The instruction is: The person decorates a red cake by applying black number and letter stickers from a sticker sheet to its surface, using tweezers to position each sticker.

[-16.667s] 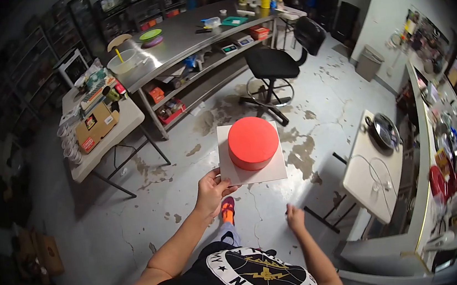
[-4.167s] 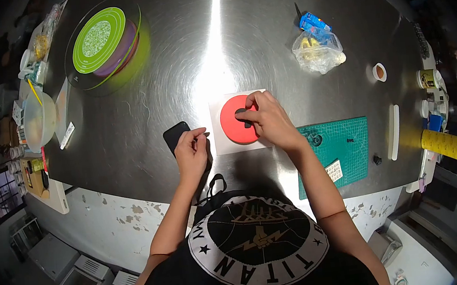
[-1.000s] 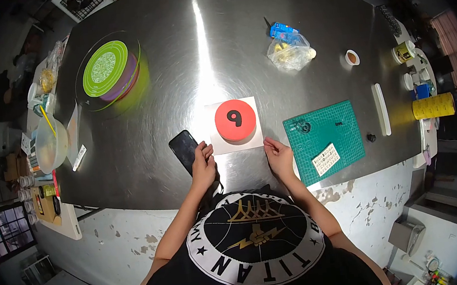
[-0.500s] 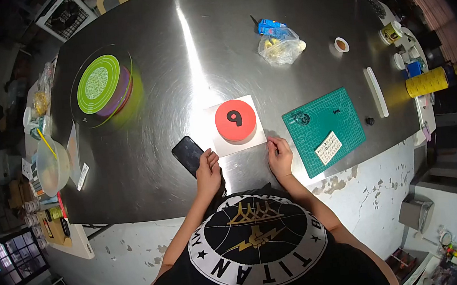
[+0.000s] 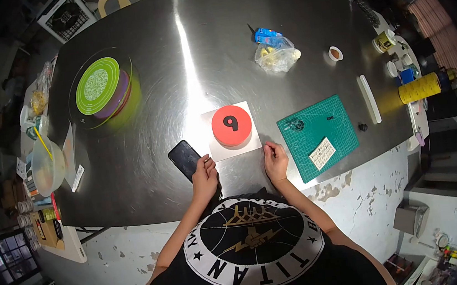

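Observation:
A round red cake (image 5: 233,135) with a black number 9 (image 5: 230,123) on top sits on a square white board (image 5: 220,153). My left hand (image 5: 204,179) rests by the board's near left corner, its fingers loosely bent and a little apart. Just beside it, a black phone (image 5: 183,157) lies face up on the steel table. At the board's near right corner is my right hand (image 5: 276,162), its fingers curled in and fingertips together. Whatever may be between those fingertips is too small to make out.
A green cutting mat (image 5: 316,127) carries a cream letter mould (image 5: 323,153) on the right. Farther back are a plastic bag (image 5: 277,56), a small white cup (image 5: 335,53) and a white bar (image 5: 369,99). A green-topped turntable (image 5: 99,86) stands at left; a bowl (image 5: 47,170) sits beyond.
The whole view has shifted slightly as my head moved. Both hands stay beside the board, and my right fingers look slightly more curled. The cake and phone keep their places on the table.

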Demonstrator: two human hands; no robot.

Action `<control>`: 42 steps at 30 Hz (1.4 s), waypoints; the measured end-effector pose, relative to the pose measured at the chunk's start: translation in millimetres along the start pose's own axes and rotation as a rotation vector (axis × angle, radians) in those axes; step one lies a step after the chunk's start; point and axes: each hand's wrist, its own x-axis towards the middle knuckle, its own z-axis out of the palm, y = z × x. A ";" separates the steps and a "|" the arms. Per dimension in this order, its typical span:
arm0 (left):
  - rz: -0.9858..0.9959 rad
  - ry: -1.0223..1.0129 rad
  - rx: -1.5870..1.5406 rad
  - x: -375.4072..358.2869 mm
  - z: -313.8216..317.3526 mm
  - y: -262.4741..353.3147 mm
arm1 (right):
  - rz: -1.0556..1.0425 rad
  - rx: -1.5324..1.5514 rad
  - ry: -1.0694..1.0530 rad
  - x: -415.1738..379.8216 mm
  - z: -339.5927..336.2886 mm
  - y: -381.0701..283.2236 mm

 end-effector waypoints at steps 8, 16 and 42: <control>0.009 0.158 -0.156 -14.3 17.2 -7.8 | -0.006 0.184 0.017 16.8 -49.6 4.9; 0.055 0.321 -0.190 -32.5 40.4 -12.9 | 0.049 -0.340 0.178 99.8 -174.5 108.7; -0.036 0.201 0.251 -59.6 118.3 27.3 | -0.179 -0.456 -0.182 144.4 -193.8 133.3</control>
